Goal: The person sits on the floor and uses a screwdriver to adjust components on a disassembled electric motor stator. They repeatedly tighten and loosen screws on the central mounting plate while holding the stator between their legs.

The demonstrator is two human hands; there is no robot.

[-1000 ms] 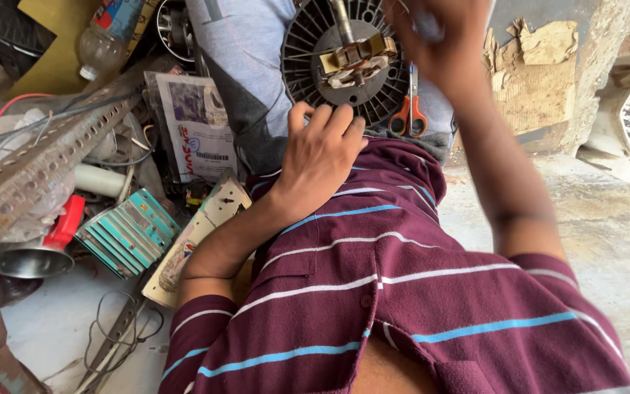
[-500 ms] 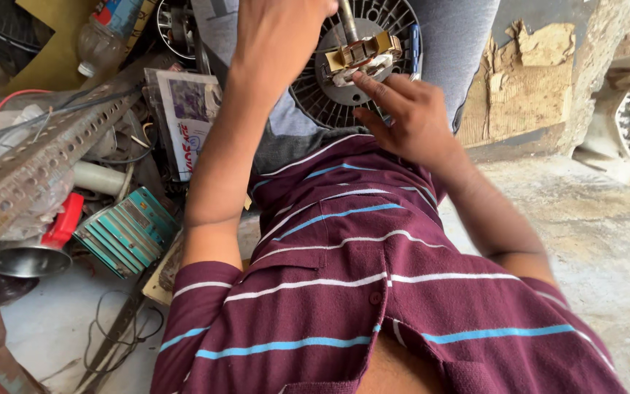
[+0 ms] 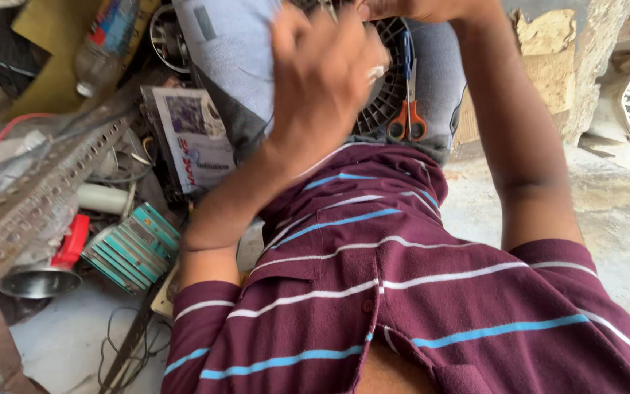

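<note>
I look down over my maroon striped shirt (image 3: 402, 292). A black round slotted fan part (image 3: 386, 95) rests on my lap against my grey trousers (image 3: 235, 58). My left hand (image 3: 322, 80) is raised in front of that part, its back toward me and its fingers curled, a ring on one finger. What the fingers touch is hidden. My right hand (image 3: 410, 9) is at the top edge above the part, mostly cut off. Scissors with orange handles (image 3: 407, 117) lie against the part just right of my left hand.
At left lie a perforated metal angle bar (image 3: 30, 211), a teal finned block (image 3: 133, 248), a printed booklet (image 3: 195, 138), a plastic bottle (image 3: 103, 44), a metal bowl (image 3: 38, 281) and loose wires (image 3: 122, 343). A crumbling wall (image 3: 548, 66) and concrete floor (image 3: 621, 219) are at right.
My left hand has come from my chest up onto the fan part and now covers its middle. My right hand has moved up to the top edge. The view has tilted closer.
</note>
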